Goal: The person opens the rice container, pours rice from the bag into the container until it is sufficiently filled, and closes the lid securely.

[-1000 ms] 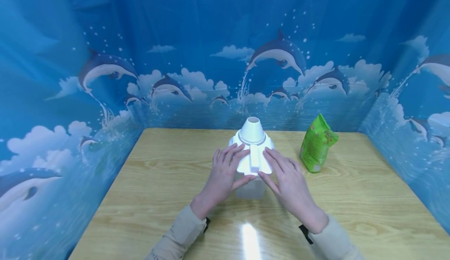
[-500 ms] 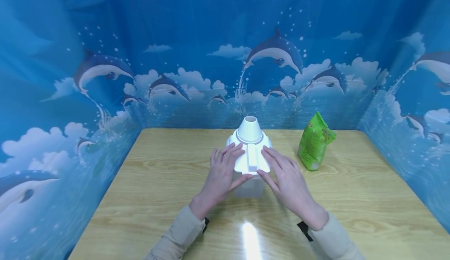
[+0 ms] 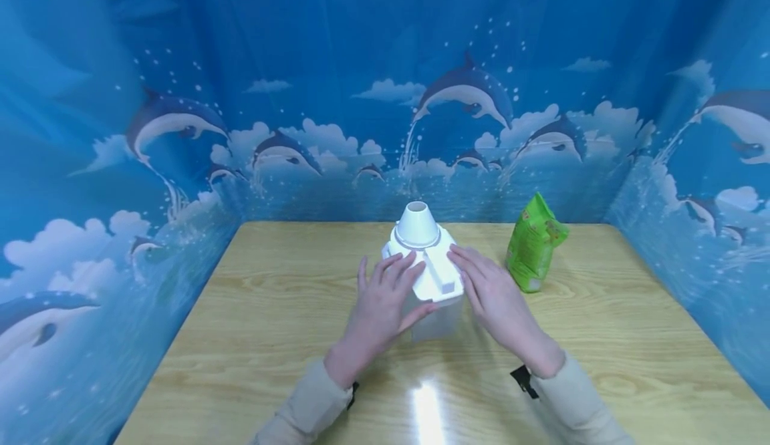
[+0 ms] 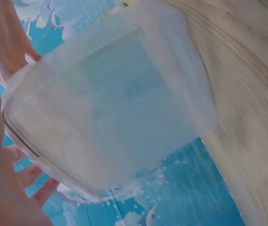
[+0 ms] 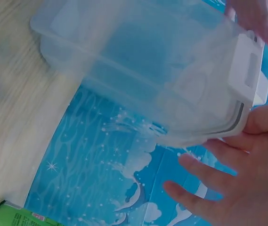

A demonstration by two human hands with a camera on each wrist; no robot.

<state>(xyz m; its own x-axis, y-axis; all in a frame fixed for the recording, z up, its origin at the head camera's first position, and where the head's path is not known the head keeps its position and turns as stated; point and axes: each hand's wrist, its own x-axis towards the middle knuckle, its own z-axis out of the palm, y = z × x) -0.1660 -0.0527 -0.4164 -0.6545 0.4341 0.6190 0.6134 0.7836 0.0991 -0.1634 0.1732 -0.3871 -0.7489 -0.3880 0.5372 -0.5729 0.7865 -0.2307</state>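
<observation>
A translucent plastic container [image 3: 434, 325] with a white lid [image 3: 428, 287] stands upright on the table, turned at an angle. From the lid rises a white cone spout [image 3: 417, 226], open at the top. My left hand [image 3: 380, 308] rests on the lid's left side with its fingers spread and its thumb at the near edge. My right hand [image 3: 496, 298] touches the lid's right side with nearly straight fingers. The right wrist view shows a white latch [image 5: 246, 68] on the lid's side and the fingers [image 5: 207, 172] spread beside the rim.
A green bag [image 3: 533, 244] stands on the wooden table [image 3: 271, 325], behind and to the right of the right hand. Blue dolphin-printed curtains [image 3: 337, 64] enclose the back and sides. A glare spot lies on the table in front of the container.
The container has rotated between my hands, so the raised bar on its lid now slants toward the near right. My right thumb has left the near edge of the lid.
</observation>
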